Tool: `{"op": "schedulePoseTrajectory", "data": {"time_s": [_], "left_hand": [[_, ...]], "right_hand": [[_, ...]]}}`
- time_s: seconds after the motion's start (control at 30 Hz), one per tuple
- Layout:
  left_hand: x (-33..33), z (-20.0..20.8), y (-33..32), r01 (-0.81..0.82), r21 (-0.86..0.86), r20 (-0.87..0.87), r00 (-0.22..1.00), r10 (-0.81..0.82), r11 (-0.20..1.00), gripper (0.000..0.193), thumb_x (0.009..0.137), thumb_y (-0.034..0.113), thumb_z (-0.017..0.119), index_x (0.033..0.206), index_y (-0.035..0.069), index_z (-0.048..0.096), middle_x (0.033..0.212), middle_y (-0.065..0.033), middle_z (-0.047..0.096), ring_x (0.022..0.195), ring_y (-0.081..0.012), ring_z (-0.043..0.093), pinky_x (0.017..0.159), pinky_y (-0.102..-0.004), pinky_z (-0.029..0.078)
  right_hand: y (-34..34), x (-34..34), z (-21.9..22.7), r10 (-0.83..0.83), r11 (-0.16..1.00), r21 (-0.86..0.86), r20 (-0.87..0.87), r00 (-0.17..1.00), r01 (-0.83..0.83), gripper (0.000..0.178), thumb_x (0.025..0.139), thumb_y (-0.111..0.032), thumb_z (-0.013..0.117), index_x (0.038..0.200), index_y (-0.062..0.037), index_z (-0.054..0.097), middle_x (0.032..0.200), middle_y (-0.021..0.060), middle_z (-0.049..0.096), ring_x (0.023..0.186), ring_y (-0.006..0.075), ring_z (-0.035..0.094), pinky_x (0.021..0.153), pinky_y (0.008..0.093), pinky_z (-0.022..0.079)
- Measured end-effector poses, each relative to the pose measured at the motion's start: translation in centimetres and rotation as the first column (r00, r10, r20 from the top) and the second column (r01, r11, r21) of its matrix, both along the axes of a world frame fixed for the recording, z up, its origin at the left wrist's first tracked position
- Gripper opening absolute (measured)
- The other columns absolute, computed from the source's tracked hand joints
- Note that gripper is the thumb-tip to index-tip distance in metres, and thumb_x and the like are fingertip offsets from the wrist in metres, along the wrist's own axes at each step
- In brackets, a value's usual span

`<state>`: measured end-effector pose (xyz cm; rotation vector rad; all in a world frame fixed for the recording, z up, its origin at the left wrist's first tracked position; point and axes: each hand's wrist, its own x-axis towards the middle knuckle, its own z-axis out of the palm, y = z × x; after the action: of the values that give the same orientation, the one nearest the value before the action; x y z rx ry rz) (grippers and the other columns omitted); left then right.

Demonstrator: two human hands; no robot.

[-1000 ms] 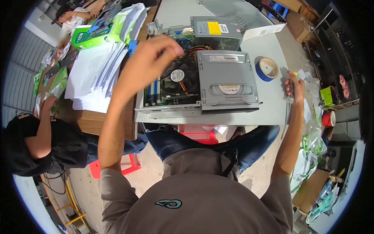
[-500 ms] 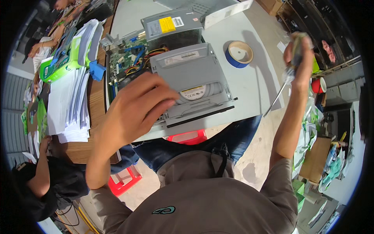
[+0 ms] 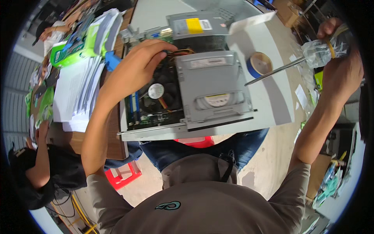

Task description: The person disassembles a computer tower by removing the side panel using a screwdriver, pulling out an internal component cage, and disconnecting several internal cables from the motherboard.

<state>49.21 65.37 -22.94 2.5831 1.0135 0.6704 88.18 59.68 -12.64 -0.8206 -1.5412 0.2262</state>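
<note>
My right hand (image 3: 344, 72) grips a screwdriver (image 3: 277, 71) at the upper right. Clear plastic and a rubber band wrap its handle, and its long metal shaft points left toward a computer. My left hand (image 3: 134, 66) hovers over the opened computer's left side. Its fingers reach toward the coloured wires (image 3: 184, 51), thumb apart from them; whether the tips touch anything cannot be made out. Beneath that hand lies a black fan (image 3: 156, 91) with a round white label. A grey drive bay (image 3: 210, 80) covers the computer's right side, and a metal power supply (image 3: 198, 28) stands behind it.
A roll of blue tape (image 3: 253, 71) lies right of the computer on the white table (image 3: 278, 103). A paper stack (image 3: 76, 87) and a green-white package (image 3: 72, 54) are at the left. Other people work there. A red stool (image 3: 125, 177) stands below.
My left hand has moved up and away from the drive bay, uncovering the fan. My right hand has moved right, turning the screwdriver from pointing down to pointing left. The view has shifted slightly.
</note>
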Motion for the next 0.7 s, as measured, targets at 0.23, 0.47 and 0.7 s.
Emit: {"op": "schedulePoseTrajectory", "data": {"time_s": [0.23,0.47,0.7], "left_hand": [[-1.2,-2.9,0.2,0.085,-0.118,0.164,0.984,-0.065,0.989,0.024,0.098,0.003,0.058,0.121,0.000,0.066,0.109,-0.0168,0.071,0.105,-0.0347,0.066,0.090,-0.0408,0.050],[-2.4,-3.8,-1.2,0.087,-0.171,0.332,0.943,-0.026,0.981,0.026,0.097,0.000,0.060,0.122,0.001,0.066,0.104,-0.0154,0.073,0.098,-0.0341,0.069,0.085,-0.0415,0.052],[-2.9,-4.2,-0.5,0.120,-0.172,0.384,0.922,-0.045,0.978,0.029,0.095,-0.003,0.060,0.123,0.002,0.065,0.102,-0.0145,0.074,0.096,-0.0330,0.071,0.085,-0.0416,0.054]], "right_hand": [[4.6,-4.1,-1.7,0.252,0.967,0.036,-0.014,0.968,-0.251,0.050,0.107,-0.040,0.049,0.117,0.0088,0.057,0.105,0.0218,0.062,0.100,0.0302,0.060,0.093,0.0437,0.051],[6.1,-12.6,-2.0,0.123,0.992,0.052,-0.148,0.981,-0.116,0.049,0.106,-0.040,0.051,0.119,0.0067,0.057,0.105,0.0238,0.061,0.096,0.0319,0.059,0.090,0.0470,0.050],[7.1,-14.9,-3.0,0.131,0.991,-0.002,-0.007,0.991,-0.131,0.052,0.107,-0.044,0.046,0.114,0.0063,0.058,0.102,0.0205,0.061,0.095,0.0313,0.059,0.089,0.0460,0.050]]}}
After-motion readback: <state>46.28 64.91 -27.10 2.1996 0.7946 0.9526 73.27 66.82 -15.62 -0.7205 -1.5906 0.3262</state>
